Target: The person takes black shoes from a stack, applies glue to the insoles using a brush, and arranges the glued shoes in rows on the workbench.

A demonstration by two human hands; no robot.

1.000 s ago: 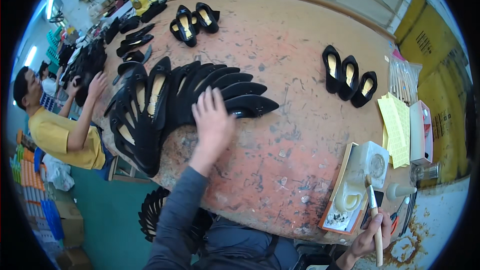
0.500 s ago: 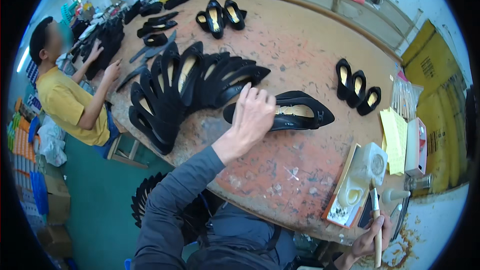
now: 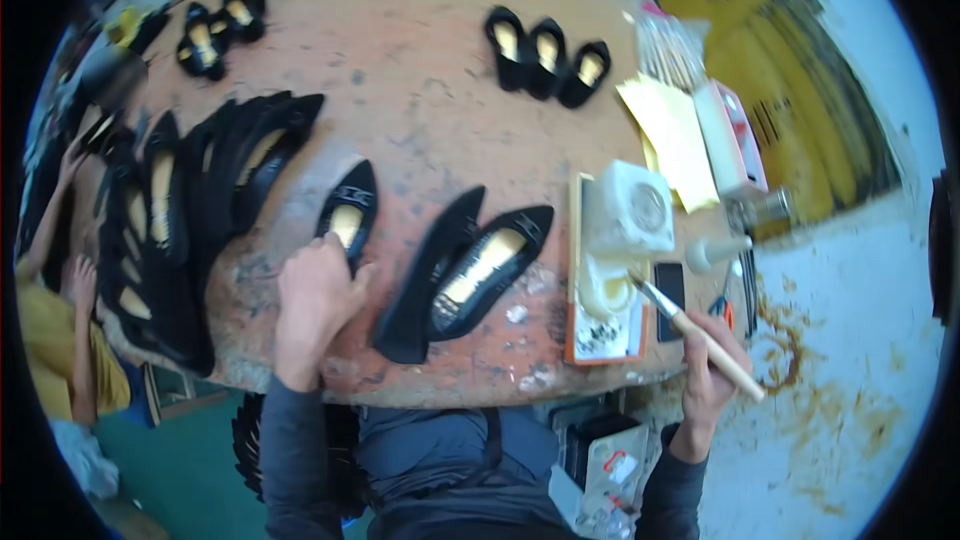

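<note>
My left hand (image 3: 315,305) is closed around the heel end of a black pointed flat shoe (image 3: 349,222), whose toe points away from me; part of the heel is hidden by the fingers. To its right, two more black pointed shoes (image 3: 485,275) lie side by side, one leaning against the other. In my right hand (image 3: 710,370) is a wooden-handled brush (image 3: 737,370), held slantwise. Its bristle end is beside a cut-open white plastic jug (image 3: 625,208) with pale liquid in its near part. The jug stands in an orange-edged tray (image 3: 607,358).
A fanned row of black shoes (image 3: 190,230) fills the table's left. Further shoes (image 3: 545,58) stand at the back. Beyond the jug lie yellow sheets (image 3: 675,145), a white box (image 3: 728,135), a squeeze bottle (image 3: 715,253) and a phone (image 3: 670,295). A co-worker (image 3: 60,350) sits at left.
My view has swung to the right. My left hand has come to a single shoe left of the two. The right hand still grips the brush near the jug.
</note>
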